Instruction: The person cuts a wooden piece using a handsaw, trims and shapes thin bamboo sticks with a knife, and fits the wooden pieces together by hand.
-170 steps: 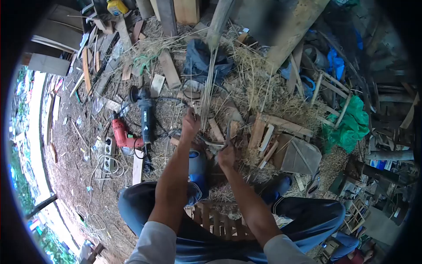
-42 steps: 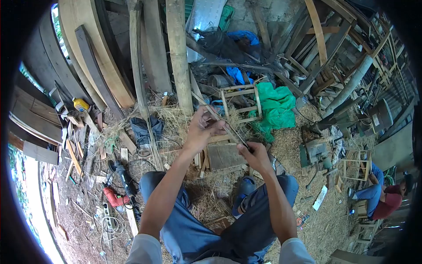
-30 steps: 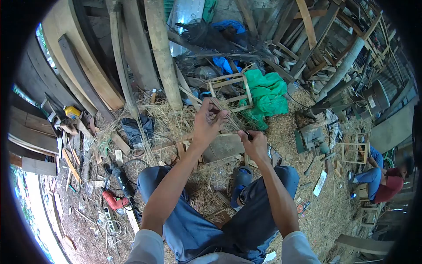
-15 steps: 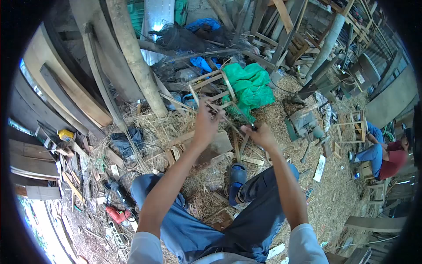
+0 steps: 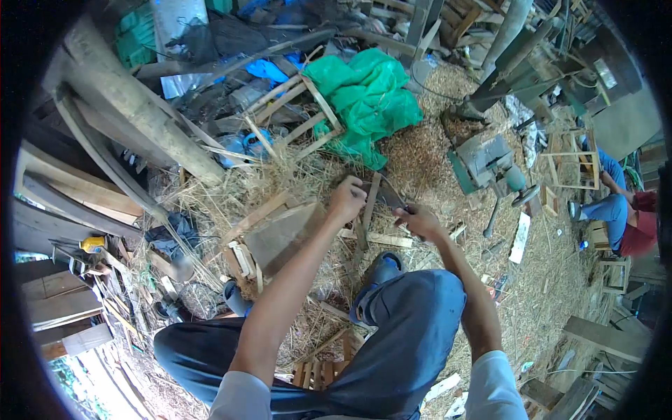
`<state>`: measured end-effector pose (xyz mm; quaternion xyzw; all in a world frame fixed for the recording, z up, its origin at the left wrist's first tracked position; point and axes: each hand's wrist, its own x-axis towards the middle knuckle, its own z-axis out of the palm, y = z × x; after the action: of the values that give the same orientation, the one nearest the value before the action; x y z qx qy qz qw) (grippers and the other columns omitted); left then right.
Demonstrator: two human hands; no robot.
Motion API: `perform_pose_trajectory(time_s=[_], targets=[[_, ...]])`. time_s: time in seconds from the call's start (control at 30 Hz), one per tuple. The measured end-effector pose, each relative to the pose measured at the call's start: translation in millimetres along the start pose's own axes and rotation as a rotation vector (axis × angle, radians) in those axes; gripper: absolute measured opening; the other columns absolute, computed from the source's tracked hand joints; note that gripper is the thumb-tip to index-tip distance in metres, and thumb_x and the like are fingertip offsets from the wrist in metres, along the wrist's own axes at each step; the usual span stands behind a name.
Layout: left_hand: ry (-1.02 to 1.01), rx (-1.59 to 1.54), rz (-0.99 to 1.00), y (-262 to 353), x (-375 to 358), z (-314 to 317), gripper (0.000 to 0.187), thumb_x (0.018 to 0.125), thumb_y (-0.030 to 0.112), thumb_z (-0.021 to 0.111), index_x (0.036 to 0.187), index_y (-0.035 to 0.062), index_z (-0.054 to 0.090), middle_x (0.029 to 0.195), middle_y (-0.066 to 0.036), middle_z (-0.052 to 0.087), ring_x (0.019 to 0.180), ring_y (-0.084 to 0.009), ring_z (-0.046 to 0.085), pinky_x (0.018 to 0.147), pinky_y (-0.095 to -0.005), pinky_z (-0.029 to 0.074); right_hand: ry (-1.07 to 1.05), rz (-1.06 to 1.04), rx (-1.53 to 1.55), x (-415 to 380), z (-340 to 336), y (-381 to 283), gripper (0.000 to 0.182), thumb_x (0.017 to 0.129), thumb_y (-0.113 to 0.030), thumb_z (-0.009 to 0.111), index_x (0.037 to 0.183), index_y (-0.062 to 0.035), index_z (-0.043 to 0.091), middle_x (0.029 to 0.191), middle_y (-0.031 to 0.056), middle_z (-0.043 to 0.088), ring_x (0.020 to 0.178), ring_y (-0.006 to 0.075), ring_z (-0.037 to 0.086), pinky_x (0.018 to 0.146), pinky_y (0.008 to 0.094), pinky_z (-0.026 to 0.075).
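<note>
My right hand (image 5: pixel 420 222) is closed around the handle of a knife (image 5: pixel 386 194), its dark blade slanting up and left. My left hand (image 5: pixel 348 199) is just left of the blade with its fingers curled; whatever they hold, if anything, is too blurred to make out. Below the blade, narrow wood strips (image 5: pixel 378 239) lie on the straw-covered ground. A wide wooden block (image 5: pixel 283 238) rests left of my left forearm. Beyond the hands, a light wooden frame (image 5: pixel 327 112) leans beside a crumpled green sheet (image 5: pixel 371 98).
A machine with a handwheel (image 5: pixel 516 182) stands to the right on wood shavings. Farther right, a person (image 5: pixel 633 224) sits near another wooden frame (image 5: pixel 570 168). A thick post (image 5: pixel 140 98) and curved planks (image 5: pixel 77 185) stand at left, near a yellow container (image 5: pixel 92 243).
My view has shifted, and my knees and feet have moved. My left hand has come down, away from the light wooden frame. The knife stays in my right hand.
</note>
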<state>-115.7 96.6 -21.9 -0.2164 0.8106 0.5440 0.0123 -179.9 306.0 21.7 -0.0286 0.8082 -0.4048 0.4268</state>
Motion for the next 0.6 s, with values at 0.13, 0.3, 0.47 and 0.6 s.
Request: perform_pose_trajectory(time_s=[0.13,0.3,0.47,0.6], targets=[[-0.146,0.121,-0.248,-40,15,63,0.029,0.076,0.012,0.064,0.103,0.0012,0.06,0.093,-0.018,0.066,0.089,-0.0333,0.064,0.074,-0.0374,0.05,-0.031,-0.02,0.169,76,41,96,0.019,0.085,-0.023,0.063,0.095,-0.007,0.064,0.074,0.0046,0.066,0.06,0.0106,0.053,0.053,0.0291,0.045],[0.02,0.391,-0.492,-128,7,130,0.074,0.075,0.02,0.069,0.133,-0.0019,0.029,0.098,-0.026,0.062,0.091,-0.0356,0.062,0.078,-0.0431,0.051,0.125,-0.14,0.037,128,89,171,0.016,0.078,-0.017,0.065,0.089,-0.0057,0.066,0.079,0.0149,0.066,0.079,0.0263,0.065,0.073,0.036,0.048],[0.207,0.363,-0.473,-130,-7,129,0.072,0.072,0.019,0.072,0.128,-0.0033,0.034,0.097,-0.027,0.062,0.094,-0.0406,0.06,0.082,-0.045,0.049,0.22,-0.238,0.1,136,116,176,0.027,0.077,-0.017,0.066,0.098,-0.0001,0.063,0.088,0.0201,0.066,0.083,0.0329,0.065,0.074,0.0379,0.048],[0.043,0.128,-0.466,-116,-11,103,0.059,0.071,0.015,0.071,0.12,-0.0026,0.044,0.103,-0.025,0.061,0.094,-0.0394,0.06,0.083,-0.0424,0.048,0.037,0.057,0.504,114,109,144,0.025,0.078,-0.016,0.07,0.097,0.0001,0.064,0.084,0.0105,0.067,0.072,0.0235,0.059,0.07,0.0363,0.047]])
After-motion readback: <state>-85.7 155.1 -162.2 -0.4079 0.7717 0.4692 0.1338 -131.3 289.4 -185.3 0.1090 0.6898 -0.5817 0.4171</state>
